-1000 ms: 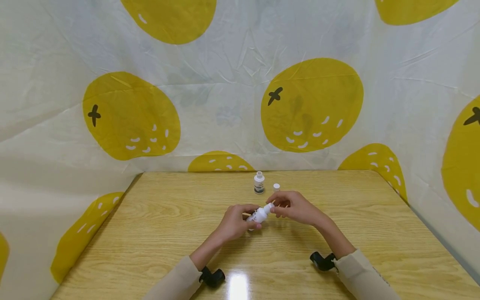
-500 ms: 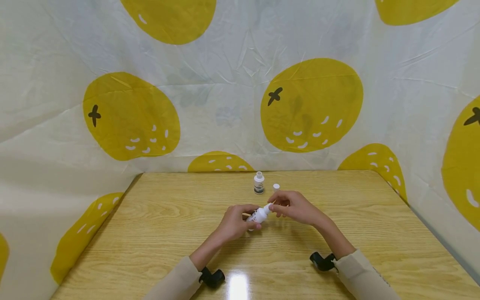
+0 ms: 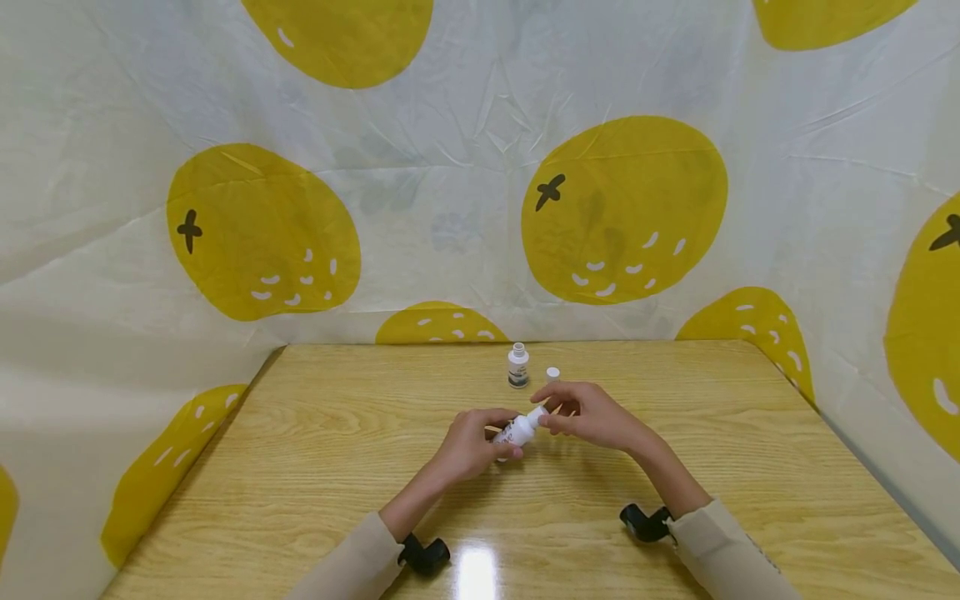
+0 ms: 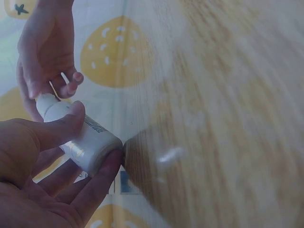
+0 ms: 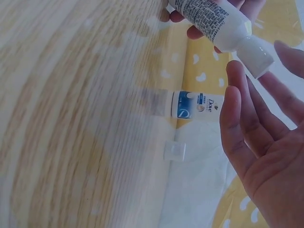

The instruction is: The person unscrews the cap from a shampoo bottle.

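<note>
My left hand (image 3: 468, 446) grips a small white bottle (image 3: 514, 432) by its body, holding it tilted above the table with its top toward the right. Dense printed text covers one side of it in the right wrist view. A white cap (image 5: 257, 57) sits on the bottle's top. Around that cap is my right hand (image 3: 588, 414), its fingers spread; in the right wrist view the thumb (image 5: 289, 59) stands a little apart from the cap. Behind the hands a second white bottle (image 3: 518, 367), labelled Dove, stands upright with an uncapped neck.
A loose white cap (image 3: 552, 374) rests on the wooden table (image 3: 337, 500) right of the standing bottle, partly hidden by my right hand in the head view. A white cloth (image 3: 442, 208) with yellow fruit prints hangs behind and beside the table.
My right fingers shift around the cap: the index finger moves close to it, then lifts away again. The left hand and the bottle stay in place.
</note>
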{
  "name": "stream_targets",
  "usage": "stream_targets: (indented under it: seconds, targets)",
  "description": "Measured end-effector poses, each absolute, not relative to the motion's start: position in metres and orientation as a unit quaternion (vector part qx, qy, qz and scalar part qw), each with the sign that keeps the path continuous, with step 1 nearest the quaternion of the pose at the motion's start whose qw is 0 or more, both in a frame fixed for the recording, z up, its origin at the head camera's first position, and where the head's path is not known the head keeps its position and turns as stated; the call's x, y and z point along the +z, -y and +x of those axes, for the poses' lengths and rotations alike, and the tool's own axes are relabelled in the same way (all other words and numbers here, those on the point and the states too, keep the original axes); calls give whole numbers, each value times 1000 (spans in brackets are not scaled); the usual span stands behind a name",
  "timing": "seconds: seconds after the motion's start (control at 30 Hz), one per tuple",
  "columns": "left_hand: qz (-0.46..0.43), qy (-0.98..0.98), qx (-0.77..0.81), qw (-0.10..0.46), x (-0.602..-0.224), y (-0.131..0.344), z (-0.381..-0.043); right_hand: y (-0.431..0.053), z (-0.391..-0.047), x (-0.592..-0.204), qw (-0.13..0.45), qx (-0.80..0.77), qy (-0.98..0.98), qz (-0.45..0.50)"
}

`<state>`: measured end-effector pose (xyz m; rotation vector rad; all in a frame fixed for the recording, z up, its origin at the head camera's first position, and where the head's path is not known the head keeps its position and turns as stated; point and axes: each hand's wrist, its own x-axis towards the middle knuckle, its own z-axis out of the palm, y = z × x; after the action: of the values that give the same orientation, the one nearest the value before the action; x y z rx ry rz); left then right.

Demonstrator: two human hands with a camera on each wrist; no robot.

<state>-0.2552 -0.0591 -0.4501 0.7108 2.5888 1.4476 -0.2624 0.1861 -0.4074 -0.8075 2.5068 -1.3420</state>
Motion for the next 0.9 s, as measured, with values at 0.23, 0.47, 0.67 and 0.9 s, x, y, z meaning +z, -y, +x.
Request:
stream_targets:
  seconds: [0.23, 0.47, 0.67, 0.9]
  targets:
    - [229, -847, 477, 49, -451, 59, -255, -186, -263, -408, 77, -446, -854, -256]
    - [226, -848, 477, 52, -450, 59, -255, -185, -261, -405, 86, -451, -851, -256]
    - [228, -846, 479, 49, -450, 59, -254, -185, -261, -405, 83, -450, -849, -265]
    - [228, -847, 477, 48, -450, 59, -255, -185, -262, -406, 83, -451, -852, -252]
